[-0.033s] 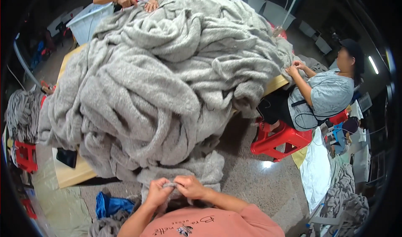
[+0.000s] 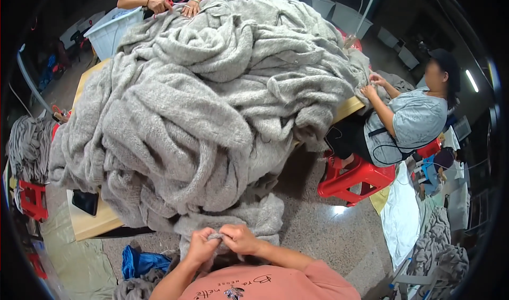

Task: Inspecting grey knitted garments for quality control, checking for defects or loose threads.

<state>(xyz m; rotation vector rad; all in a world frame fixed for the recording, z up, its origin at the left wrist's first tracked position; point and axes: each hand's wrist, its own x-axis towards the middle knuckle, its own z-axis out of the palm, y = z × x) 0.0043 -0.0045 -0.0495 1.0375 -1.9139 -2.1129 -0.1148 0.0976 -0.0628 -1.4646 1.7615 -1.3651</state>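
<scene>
At left, a flat black object (image 2: pixel 85 203) is laid on the corner of a wooden table (image 2: pixel 98 225), which is mostly covered by a heap of grey fabric (image 2: pixel 175 125). Low in the centre, just before the heap, a fold of this fabric is pinched by the left hand (image 2: pixel 202 246) and, close beside, by the right hand (image 2: pixel 240 240). At right, a red stool (image 2: pixel 355 184) is occupied by a person (image 2: pixel 411 120).

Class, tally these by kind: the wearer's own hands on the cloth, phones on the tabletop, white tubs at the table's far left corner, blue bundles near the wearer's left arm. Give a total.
Left hand and right hand on grey cloth: 2
Black phone: 1
White tub: 1
Blue bundle: 1
Total: 5
</scene>
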